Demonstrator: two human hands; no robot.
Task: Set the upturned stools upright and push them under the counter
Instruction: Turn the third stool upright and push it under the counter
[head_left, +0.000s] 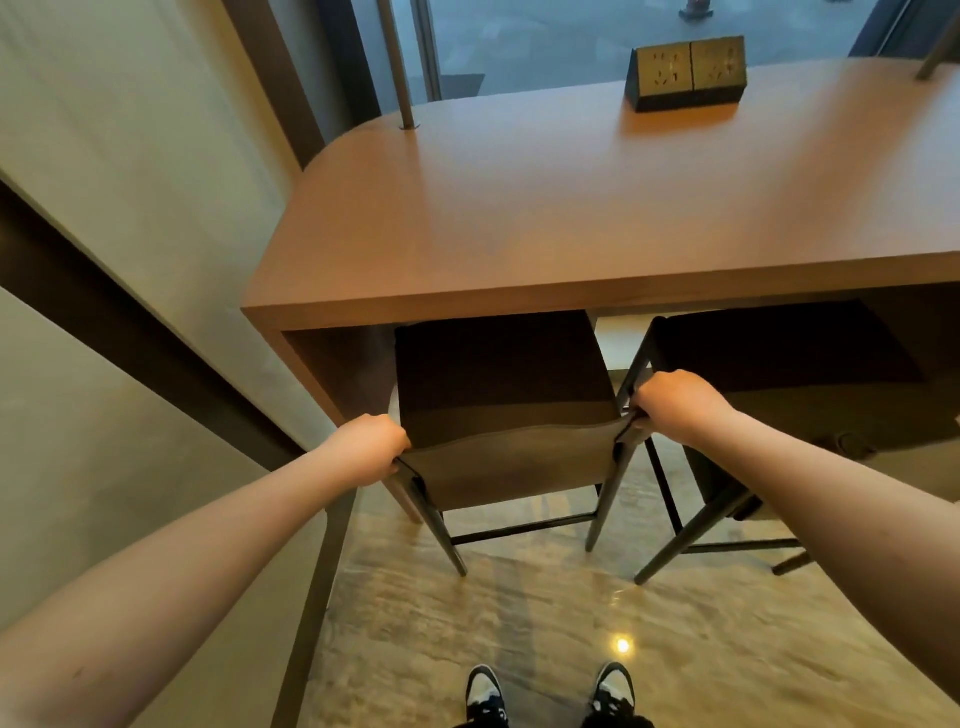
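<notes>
From my feed the biggest thing is the wooden counter (571, 208), a thick brown slab with a rounded far left corner, running along the window and out past the right edge of view. Below it I see the polished stone floor (519, 623) with a small glint of light on it. Next in size is the stool (509, 457) I am working on: it stands upright on its dark legs, its seat already under the counter's front edge and its low curved backrest towards me. Just to its right is a second stool (810, 374), also upright and partly under the counter, its legs close beside the first one's. On the counter top, far right, sits a dark socket block (685, 73) with two gold outlet faces, and a thin metal post (402, 67) rises near the rounded corner. My left hand (371, 449) has its fingers curled round the backrest's left end; my right hand (675, 405) grips the right end likewise. At the bottom I see two black-and-white shoes (550, 693).
</notes>
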